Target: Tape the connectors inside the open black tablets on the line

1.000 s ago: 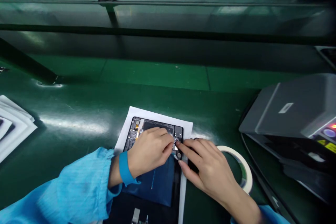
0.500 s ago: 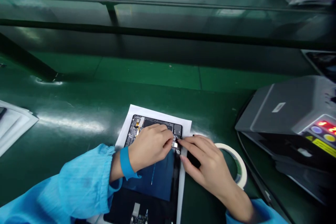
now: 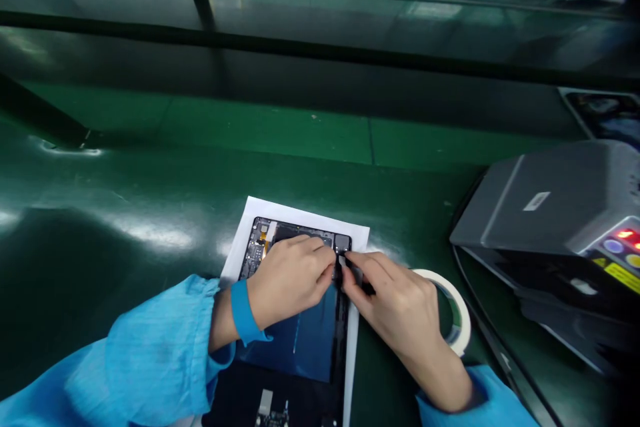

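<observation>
An opened tablet with bare circuit boards and a dark blue battery lies on a white sheet on the green bench. My left hand rests on the upper part of the tablet, fingers curled, fingertips at its right edge. My right hand comes in from the right, its thumb and forefinger pinched on a small part at that same edge; the part is too small to name. The fingertips of both hands meet there.
A roll of white tape lies just right of my right hand. A grey machine with lit coloured buttons stands at the right. A dark rail crosses the far side of the green bench.
My right hand's fingers have drawn together and shifted slightly up along the tablet's right edge. The view has turned right, so the white stack at the left has left the picture.
</observation>
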A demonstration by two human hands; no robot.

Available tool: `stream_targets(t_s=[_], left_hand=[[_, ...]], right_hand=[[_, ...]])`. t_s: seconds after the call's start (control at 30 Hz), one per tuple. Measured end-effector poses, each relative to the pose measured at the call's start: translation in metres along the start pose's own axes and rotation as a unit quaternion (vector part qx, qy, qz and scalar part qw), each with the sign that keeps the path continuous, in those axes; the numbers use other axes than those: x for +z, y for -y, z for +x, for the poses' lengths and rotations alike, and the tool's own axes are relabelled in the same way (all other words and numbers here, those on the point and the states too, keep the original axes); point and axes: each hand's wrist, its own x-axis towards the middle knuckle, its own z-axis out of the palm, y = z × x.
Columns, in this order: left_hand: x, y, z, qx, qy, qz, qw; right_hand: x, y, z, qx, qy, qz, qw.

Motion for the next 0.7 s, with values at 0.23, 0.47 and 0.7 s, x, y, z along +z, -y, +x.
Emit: stream_targets(t_s=[0.23,0.47,0.7], left_hand=[[-0.0001,-0.0004,0.0007,0.008,-0.014,0.004,1.0],[-0.0006,-0.0009,0.0009,0.004,-0.007,0.001,1.0],[-0.0002,-0.0006,0.0011,-0.002,0.0,-0.002,1.0]], right_hand=[[-0.0012,-0.0001,-0.0004,-0.001,0.023,-0.015,1.0],[-0.0015,-0.0013,-0.0008,-0.007,0.023,-0.02,1.0],[-0.0017,-0.0006,0.001,-0.008,0.018,-0.022,1.0]])
